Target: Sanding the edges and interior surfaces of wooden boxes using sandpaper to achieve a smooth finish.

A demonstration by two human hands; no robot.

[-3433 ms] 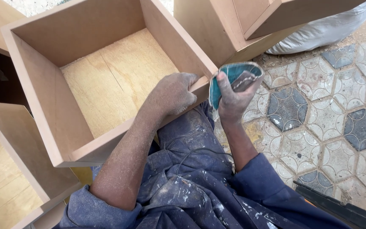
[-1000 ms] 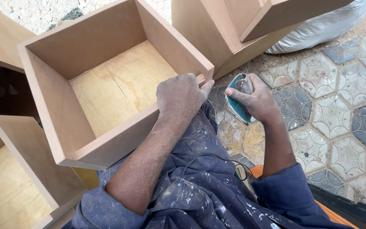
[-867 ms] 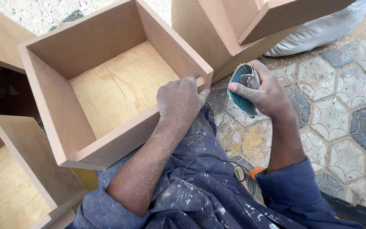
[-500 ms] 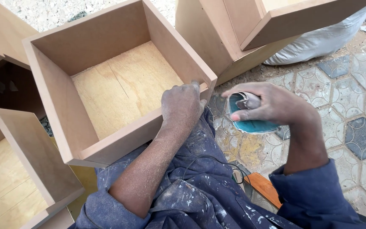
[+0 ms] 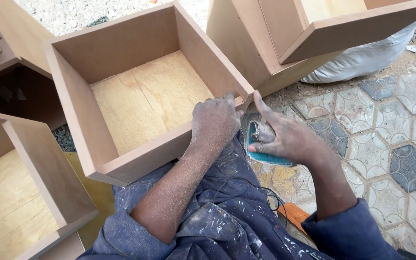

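— While the dust-speckled left hand [image 5: 216,123] presses flat on the near corner of the open wooden box [image 5: 136,94] at centre frame, fingers curled over its front edge, what is the right hand [image 5: 290,139] doing?

— It pinches a folded teal sanding sheet [image 5: 261,147] between thumb and fingers, just right of that corner and below the rim, over the blue paint-spattered trousers [image 5: 227,212]. The index finger points up toward the box corner.

— So which step is this?

— I judge it a pause in sanding the box's outer corner: the sheet sits beside the wood, and I cannot tell whether it touches. The next stroke calls for laying the abrasive face against the corner while the left hand keeps the box braced.

— What differs from half a second ago?

— The right hand has turned; the sheet then faced down, lower right of the corner, and now lies closer in. The left hand has not shifted.

— And farther off?

— A second box [image 5: 20,183] at lower left, patterned paving tiles [image 5: 391,130] at right, more box panels [image 5: 314,29] and a pale sack [image 5: 367,58] at upper right.
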